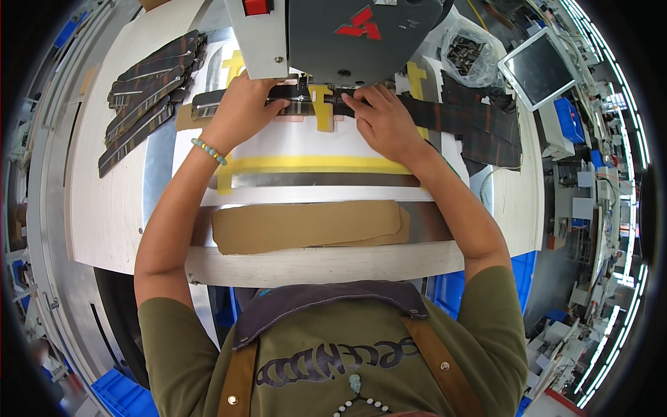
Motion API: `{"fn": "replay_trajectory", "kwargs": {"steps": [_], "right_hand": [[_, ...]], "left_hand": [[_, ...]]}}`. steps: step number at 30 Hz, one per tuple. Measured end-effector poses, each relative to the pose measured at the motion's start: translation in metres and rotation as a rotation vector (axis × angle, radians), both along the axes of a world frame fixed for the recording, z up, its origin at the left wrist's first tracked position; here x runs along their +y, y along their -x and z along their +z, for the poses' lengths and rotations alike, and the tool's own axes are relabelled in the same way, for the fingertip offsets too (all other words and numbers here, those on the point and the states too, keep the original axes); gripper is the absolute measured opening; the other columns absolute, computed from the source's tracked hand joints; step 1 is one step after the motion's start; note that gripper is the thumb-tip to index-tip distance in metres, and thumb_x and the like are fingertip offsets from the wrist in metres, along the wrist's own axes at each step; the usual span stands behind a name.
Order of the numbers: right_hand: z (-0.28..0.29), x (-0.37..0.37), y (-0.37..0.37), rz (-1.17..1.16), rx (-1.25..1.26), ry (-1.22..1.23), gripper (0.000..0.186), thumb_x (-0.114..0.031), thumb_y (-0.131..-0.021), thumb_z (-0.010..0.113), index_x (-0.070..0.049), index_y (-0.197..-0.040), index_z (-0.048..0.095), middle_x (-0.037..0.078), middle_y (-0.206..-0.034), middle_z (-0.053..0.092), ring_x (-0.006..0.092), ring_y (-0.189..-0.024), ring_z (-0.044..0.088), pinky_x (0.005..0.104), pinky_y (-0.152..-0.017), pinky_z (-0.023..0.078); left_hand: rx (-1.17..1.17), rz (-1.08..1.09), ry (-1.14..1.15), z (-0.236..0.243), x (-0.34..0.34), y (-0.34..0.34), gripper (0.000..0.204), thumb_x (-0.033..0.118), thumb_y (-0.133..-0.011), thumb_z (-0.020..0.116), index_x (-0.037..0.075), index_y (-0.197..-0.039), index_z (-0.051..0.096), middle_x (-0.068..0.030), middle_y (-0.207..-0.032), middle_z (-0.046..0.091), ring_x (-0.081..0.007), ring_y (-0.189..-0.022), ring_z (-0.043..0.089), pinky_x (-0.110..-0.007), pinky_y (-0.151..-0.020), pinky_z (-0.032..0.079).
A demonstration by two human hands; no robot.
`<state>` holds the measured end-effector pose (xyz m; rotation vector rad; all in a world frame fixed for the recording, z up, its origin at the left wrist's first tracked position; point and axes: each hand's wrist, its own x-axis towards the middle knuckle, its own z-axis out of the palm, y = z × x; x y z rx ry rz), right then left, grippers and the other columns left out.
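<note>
Under the grey-and-white sewing machine head [368,42], a dark plaid fabric strip [434,115] runs sideways across the work plate. My left hand [244,108], wearing a beaded bracelet, grips the strip left of the needle area; its upper fingers are partly hidden by the machine. Right of the needle, my right hand [389,124] has its thumb and fingers closed on the same strip. Between the hands stands a yellow-taped piece [322,110]. The strip's left end lies beside my left wrist, while its right end reaches a pile of dark plaid pieces [490,125].
Plaid fabric pieces [149,87] lie stacked at the far left. A clear plastic bag [470,52] of small dark pieces and a tilted screen [538,69] stand at the right. Brown cardboard [306,226] lies near the front edge. Yellow tape [313,165] crosses the white sheet.
</note>
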<state>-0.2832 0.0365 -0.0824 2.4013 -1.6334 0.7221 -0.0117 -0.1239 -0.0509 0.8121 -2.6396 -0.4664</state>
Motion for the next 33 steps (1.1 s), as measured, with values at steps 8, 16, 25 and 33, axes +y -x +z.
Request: {"fn": "replay_trajectory", "kwargs": {"steps": [8, 16, 25, 33], "right_hand": [[0.000, 0.012, -0.008, 0.016, -0.115, -0.030, 0.030, -0.007, -0.093, 0.072, -0.004, -0.122, 0.078, 0.009, -0.113, 0.067, 0.0302, -0.104, 0.066, 0.0455, -0.095, 0.056], [0.010, -0.009, -0.015, -0.238, -0.028, -0.114, 0.019, -0.025, -0.098, 0.076, -0.007, -0.101, 0.076, 0.009, -0.097, 0.073, 0.0337, -0.100, 0.072, 0.0461, -0.094, 0.056], [0.038, -0.022, -0.001, -0.313, -0.298, -0.563, 0.024, -0.026, -0.107, 0.066, -0.005, -0.100, 0.074, 0.016, -0.090, 0.076, 0.0385, -0.091, 0.073, 0.0530, -0.085, 0.054], [0.102, 0.047, -0.030, -0.003, -0.312, -1.028, 0.028, -0.021, -0.109, 0.055, -0.003, -0.101, 0.074, 0.021, -0.086, 0.074, 0.0385, -0.090, 0.076, 0.0478, -0.078, 0.056]], "left_hand": [[0.041, -0.020, -0.080, -0.013, -0.006, 0.002, 0.039, 0.022, -0.097, 0.083, -0.004, -0.124, 0.071, -0.0227, -0.117, 0.078, -0.0399, -0.109, 0.076, -0.044, -0.096, 0.059], [0.048, -0.024, 0.062, -0.018, 0.004, 0.014, 0.032, 0.022, -0.099, 0.081, -0.006, -0.107, 0.070, -0.0247, -0.102, 0.078, -0.0431, -0.096, 0.074, -0.049, -0.085, 0.057], [0.121, 0.085, 0.154, -0.021, 0.009, 0.020, 0.025, 0.020, -0.101, 0.075, -0.002, -0.091, 0.069, -0.0225, -0.082, 0.074, -0.0455, -0.079, 0.071, -0.052, -0.072, 0.056], [-0.267, -0.393, -0.560, 0.030, 0.051, -0.026, 0.005, 0.002, -0.102, 0.069, -0.002, -0.105, 0.069, -0.0120, -0.087, 0.072, -0.0212, -0.078, 0.063, -0.036, -0.079, 0.054]]}}
